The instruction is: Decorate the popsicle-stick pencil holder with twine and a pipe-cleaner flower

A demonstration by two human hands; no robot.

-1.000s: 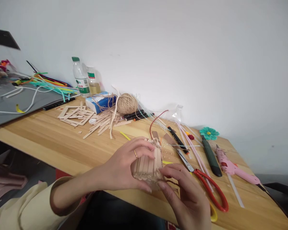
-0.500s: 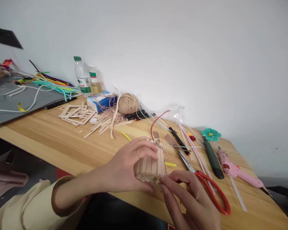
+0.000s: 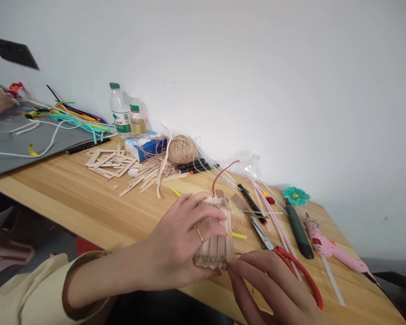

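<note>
My left hand (image 3: 186, 239) is wrapped round a small holder made of wooden craft sticks (image 3: 219, 246), its fingers over the upper face and the thumb below. Twine trims the holder's near edge, and glittery trim runs along the far one. At the near right corner, my right hand (image 3: 270, 284) pinches with thumb and forefinger against the twine; what lies between the fingertips is too small to make out. Red-handled scissors (image 3: 269, 243) lie just beyond the right hand, their handles partly hidden by it.
A pink glue gun (image 3: 334, 248), a green cutter (image 3: 297, 230) and a teal flower (image 3: 296, 196) lie at right. A twine ball (image 3: 182, 149), loose craft sticks (image 3: 145, 176) and bottles (image 3: 120, 113) stand behind. Another person's hand (image 3: 0, 104) is at far left, near pipe cleaners (image 3: 77, 118).
The holder has tipped slightly, so its far glittery edge shows more. My right hand has shifted a little down and right, still pinching at the corner. The view has moved slightly.
</note>
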